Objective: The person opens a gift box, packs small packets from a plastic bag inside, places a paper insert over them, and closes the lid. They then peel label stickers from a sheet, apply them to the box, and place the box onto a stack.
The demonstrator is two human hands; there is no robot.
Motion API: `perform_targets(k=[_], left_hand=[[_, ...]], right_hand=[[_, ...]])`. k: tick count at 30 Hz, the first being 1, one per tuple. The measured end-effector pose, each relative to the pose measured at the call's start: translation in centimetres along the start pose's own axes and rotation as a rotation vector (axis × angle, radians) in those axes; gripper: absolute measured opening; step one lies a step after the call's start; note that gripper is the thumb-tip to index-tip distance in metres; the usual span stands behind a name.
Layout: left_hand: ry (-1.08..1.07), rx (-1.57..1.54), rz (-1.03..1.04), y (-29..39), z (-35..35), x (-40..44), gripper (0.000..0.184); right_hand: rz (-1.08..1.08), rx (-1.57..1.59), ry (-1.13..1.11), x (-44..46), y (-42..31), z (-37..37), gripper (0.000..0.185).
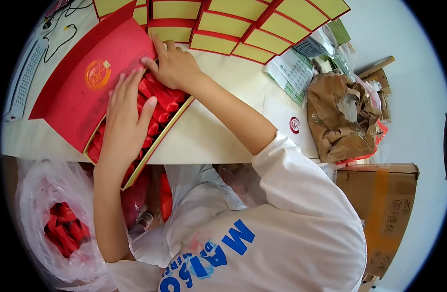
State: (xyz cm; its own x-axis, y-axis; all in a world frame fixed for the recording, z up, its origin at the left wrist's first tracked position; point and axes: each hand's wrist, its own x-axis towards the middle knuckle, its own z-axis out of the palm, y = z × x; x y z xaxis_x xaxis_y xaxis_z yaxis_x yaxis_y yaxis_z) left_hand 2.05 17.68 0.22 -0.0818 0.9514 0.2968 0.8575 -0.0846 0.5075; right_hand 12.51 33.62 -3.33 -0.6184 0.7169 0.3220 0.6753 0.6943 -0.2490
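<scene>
An open gift box [171,127] with a gold rim lies slanted at the table's front edge, filled with shiny red wrapped packets [161,104]. Its red lid [70,100], which bears a round gold emblem, is folded back to the left. My left hand [121,121] rests flat over the packets, fingers stretched along the lid side and thumb apart. At the box's far end is my right hand [177,68], its thumb and index finger spread and its palm over the packets. Part of the box's contents is hidden beneath both hands.
Stacked red-edged yellow boxes [223,24] stand at the back. A clear plastic bag [31,194] of red packets hangs open at the lower left. Crumpled brown paper [330,117] lies on the right, above a cardboard carton [369,209]. A keyboard [26,78] sits far left.
</scene>
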Motion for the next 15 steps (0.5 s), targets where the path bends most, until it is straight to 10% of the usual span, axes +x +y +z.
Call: perform_targets(k=[9, 15], left_hand=[[-0.067, 0.250, 0.077, -1.5, 0.6, -4.3, 0.057], [-0.035, 0.108, 0.076, -2.4, 0.1, -4.4, 0.057]], right_hand=[[0.182, 0.606, 0.338, -3.4, 2.6, -1.9, 0.034], [0.233, -0.031, 0.357, -17.0, 15.2, -6.9, 0.019]])
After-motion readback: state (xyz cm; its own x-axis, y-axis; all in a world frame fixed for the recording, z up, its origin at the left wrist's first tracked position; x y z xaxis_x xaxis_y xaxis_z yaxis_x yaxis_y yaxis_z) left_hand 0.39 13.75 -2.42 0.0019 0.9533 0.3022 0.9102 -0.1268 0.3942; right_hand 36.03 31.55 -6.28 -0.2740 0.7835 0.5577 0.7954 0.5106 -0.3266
